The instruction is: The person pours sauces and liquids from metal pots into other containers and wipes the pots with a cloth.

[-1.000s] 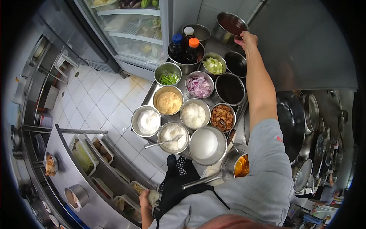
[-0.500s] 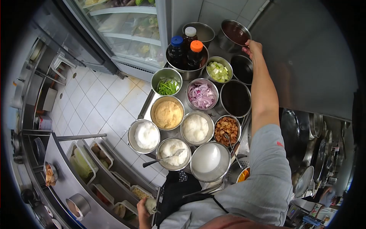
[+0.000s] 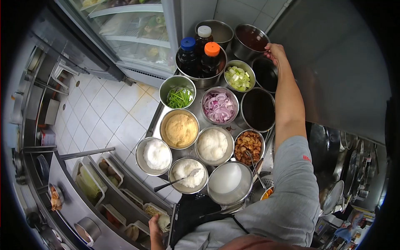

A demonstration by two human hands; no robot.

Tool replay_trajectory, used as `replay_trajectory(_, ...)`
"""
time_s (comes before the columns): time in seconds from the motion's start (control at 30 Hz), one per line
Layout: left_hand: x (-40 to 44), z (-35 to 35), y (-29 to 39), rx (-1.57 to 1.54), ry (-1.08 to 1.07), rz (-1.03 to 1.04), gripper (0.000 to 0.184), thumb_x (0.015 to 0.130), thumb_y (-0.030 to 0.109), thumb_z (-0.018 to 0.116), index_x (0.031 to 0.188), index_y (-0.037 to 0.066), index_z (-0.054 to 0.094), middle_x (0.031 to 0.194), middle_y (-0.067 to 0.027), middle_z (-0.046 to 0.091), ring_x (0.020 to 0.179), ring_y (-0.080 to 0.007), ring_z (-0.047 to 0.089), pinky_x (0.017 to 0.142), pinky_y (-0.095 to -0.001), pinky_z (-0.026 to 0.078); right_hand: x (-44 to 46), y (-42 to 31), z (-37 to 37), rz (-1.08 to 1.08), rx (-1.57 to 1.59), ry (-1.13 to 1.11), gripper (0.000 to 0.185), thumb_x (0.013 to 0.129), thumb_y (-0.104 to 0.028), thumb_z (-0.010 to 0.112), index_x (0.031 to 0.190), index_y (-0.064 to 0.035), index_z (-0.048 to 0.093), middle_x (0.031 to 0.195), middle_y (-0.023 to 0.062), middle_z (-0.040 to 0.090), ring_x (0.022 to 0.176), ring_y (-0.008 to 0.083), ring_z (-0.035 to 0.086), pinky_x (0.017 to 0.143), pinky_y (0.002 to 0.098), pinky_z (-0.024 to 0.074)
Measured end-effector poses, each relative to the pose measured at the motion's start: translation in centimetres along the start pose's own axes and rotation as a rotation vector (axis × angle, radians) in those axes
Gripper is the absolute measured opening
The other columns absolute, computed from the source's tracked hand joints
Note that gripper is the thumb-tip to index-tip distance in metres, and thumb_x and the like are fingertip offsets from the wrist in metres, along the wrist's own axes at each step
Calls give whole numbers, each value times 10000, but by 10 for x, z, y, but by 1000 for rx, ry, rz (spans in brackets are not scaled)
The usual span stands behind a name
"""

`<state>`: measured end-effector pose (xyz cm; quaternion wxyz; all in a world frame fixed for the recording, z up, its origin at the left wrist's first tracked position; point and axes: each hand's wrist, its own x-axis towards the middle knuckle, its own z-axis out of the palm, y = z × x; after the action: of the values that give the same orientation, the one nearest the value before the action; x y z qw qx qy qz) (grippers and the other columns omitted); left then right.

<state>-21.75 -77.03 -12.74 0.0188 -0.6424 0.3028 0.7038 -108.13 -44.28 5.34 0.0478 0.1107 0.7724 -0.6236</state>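
Note:
My right hand (image 3: 276,53) reaches to the back right, its fingers closed on the rim of a steel pot (image 3: 246,51) with dark red-brown liquid inside. Just below that hand stands a pot of dark liquid (image 3: 266,75), and to its left a bowl of chopped pale green vegetable (image 3: 239,78). Low in the view, my left hand (image 3: 156,233) is closed around a pale greenish thing (image 3: 164,223), perhaps a cloth; its kind is unclear. It hangs beside a container of small pale pieces (image 3: 153,209).
Several steel bowls crowd the table: sliced red onion (image 3: 218,107), green strips (image 3: 180,97), tan powder (image 3: 180,128), white powder (image 3: 157,154). Bottles with blue, white and orange caps (image 3: 211,49) stand in a pot. A spoon handle (image 3: 164,185) sticks out leftward. A glass-door fridge (image 3: 137,41) is behind.
The view has shifted slightly, so the bowls sit a little differently in it. My right hand stays on the pot's rim, and my left hand keeps its hold low down.

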Motion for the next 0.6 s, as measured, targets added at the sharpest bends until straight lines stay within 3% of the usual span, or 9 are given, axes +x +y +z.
replay_trajectory(0.27, 3, 3, 7, 22, -17, -5, 298, 859, 223, 634, 983, -48, 635, 858, -138, 675, 733, -279, 678, 672, -403, 562, 16, 7, -8, 60, -112, -53, 75, 764, -29, 637, 711, -26, 585, 609, 49, 532, 452, 122, 439, 390, 247, 317)
replay_trajectory(0.47, 8, 2, 9, 14, -42, 7, 329, 851, 253, 647, 988, -47, 629, 872, -144, 676, 749, -285, 679, 687, -402, 567, 27, 14, -15, 77, -276, -106, 63, 756, -61, 658, 728, -47, 604, 621, 32, 531, 510, 110, 473, 458, 250, 340)
replay_trajectory(0.6, 5, 8, 15, -44, -55, -2, 389, 841, 308, 653, 1029, -31, 625, 911, -147, 684, 788, -305, 682, 719, -426, 570, 32, 22, -13, 124, -224, -117, 115, 814, -77, 687, 743, -42, 603, 649, 26, 548, 517, 108, 494, 477, 247, 393)
